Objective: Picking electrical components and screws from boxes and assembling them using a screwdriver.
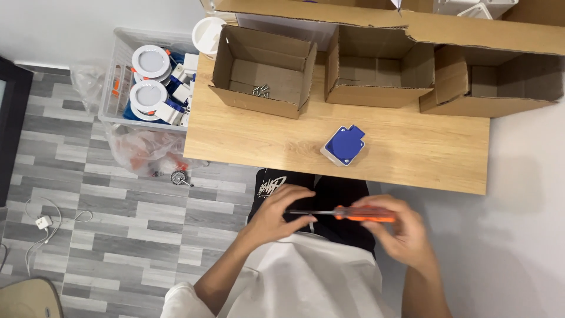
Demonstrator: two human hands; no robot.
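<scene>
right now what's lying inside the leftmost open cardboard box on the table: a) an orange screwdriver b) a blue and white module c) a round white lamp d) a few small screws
d: a few small screws lie on the floor of the leftmost cardboard box; the blue and white module sits out on the table, and the orange-handled screwdriver is between the left hand and right hand.

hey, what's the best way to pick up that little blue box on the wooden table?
Probably from above, pinching the two longer side walls of the blue box. It lies flat, lid up and alone on the table, turned a little askew, with a small tab sticking out at its far edge, so avoid that end.
</scene>
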